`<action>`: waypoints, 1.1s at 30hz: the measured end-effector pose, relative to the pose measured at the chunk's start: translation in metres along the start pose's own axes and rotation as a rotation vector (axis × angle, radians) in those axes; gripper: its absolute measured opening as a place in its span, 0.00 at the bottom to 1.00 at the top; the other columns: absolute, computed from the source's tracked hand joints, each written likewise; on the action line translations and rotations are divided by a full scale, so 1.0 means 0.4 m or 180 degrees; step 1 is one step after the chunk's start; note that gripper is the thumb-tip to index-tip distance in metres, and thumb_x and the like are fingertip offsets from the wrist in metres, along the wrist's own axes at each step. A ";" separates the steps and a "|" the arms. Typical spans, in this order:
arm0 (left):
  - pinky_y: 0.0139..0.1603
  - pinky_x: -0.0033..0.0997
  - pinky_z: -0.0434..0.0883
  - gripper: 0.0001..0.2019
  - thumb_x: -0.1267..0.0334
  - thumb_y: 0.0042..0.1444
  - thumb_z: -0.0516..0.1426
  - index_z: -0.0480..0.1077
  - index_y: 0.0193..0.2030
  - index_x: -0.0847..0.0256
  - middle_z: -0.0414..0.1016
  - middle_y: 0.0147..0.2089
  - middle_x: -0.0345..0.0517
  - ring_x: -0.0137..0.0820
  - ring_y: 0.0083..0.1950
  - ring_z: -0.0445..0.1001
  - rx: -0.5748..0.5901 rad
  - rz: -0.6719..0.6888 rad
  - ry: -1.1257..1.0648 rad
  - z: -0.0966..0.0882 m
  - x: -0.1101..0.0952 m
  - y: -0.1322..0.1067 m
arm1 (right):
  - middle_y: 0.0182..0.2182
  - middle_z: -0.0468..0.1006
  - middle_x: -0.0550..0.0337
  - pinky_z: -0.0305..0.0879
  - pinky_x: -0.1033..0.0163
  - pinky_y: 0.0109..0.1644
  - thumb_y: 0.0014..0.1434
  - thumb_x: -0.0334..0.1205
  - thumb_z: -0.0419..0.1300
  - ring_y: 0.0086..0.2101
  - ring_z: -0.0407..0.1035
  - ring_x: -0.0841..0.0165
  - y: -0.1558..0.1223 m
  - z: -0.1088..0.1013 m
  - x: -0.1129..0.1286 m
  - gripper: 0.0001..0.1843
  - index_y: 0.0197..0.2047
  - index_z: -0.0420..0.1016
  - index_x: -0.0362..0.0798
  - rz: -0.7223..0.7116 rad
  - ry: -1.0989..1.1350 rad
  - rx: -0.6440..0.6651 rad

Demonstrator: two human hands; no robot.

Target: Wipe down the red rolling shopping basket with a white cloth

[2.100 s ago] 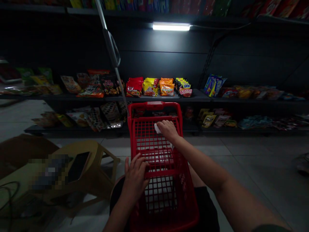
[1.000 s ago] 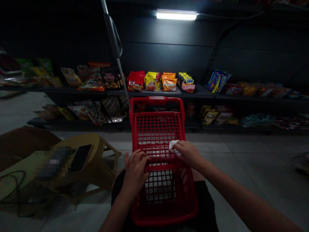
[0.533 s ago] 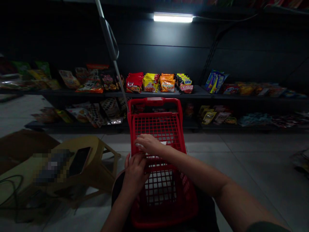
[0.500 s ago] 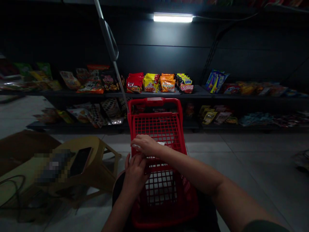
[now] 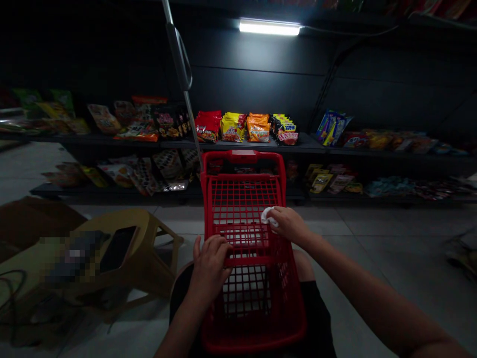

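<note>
In the lower centre of the frame, a red basket [image 5: 244, 199] is lying across the person's lap with its mesh side facing up. The left hand [image 5: 210, 261] is gripping a red crossbar at mid-basket, its fingers [image 5: 219, 247] curled over the bar and pressed together. Just right of centre, the right hand [image 5: 288, 224] is pinching a small white cloth [image 5: 267, 215] between thumb and fingers and pressing it against the mesh near the basket's right edge. Judging by that spot, the wiping is looking partway through. The cloth is working the middle band, with nothing touching the far rim or the end nearest the lap. The dim light is hiding any clean or dirty patches. A tan stool [image 5: 149, 233] is standing at lower left, and snack packets [image 5: 238, 127] are lining the shelf behind.
</note>
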State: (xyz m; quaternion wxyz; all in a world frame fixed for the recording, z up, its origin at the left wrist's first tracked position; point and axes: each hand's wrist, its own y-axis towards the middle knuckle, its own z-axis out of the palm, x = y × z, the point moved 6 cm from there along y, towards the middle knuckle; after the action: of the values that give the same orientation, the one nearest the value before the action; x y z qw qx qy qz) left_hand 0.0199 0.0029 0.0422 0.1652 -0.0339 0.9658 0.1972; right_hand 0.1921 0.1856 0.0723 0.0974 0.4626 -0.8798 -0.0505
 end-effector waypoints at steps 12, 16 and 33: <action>0.71 0.62 0.46 0.18 0.72 0.46 0.61 0.71 0.45 0.56 0.74 0.54 0.49 0.45 0.61 0.67 -0.0024 -0.0017 0.0258 0.002 0.013 -0.005 | 0.38 0.75 0.57 0.61 0.64 0.43 0.64 0.37 0.57 0.39 0.68 0.66 0.227 0.056 0.278 0.05 0.44 0.70 0.47 -0.0734 0.0010 -0.0310; 0.71 0.62 0.47 0.17 0.71 0.46 0.61 0.71 0.45 0.56 0.75 0.53 0.50 0.46 0.59 0.69 -0.0010 -0.0105 0.0413 -0.006 0.011 -0.005 | 0.40 0.75 0.58 0.62 0.64 0.43 0.66 0.40 0.56 0.39 0.69 0.67 0.285 0.074 0.381 0.09 0.48 0.70 0.48 -0.1290 0.0358 -0.0375; 0.71 0.62 0.42 0.22 0.76 0.43 0.60 0.70 0.46 0.52 0.73 0.54 0.44 0.43 0.62 0.65 0.0046 -0.0009 -0.0055 0.005 0.000 0.009 | 0.39 0.77 0.56 0.59 0.64 0.43 0.63 0.38 0.58 0.40 0.71 0.66 0.063 -0.039 -0.073 0.08 0.45 0.74 0.49 0.0249 -0.0537 -0.0015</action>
State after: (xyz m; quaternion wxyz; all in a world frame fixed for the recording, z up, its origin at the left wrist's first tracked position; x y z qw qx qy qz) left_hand 0.0199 0.0069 0.0415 0.1740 -0.0323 0.9657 0.1903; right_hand 0.1914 0.2238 0.0884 0.0259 0.4217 -0.9021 -0.0874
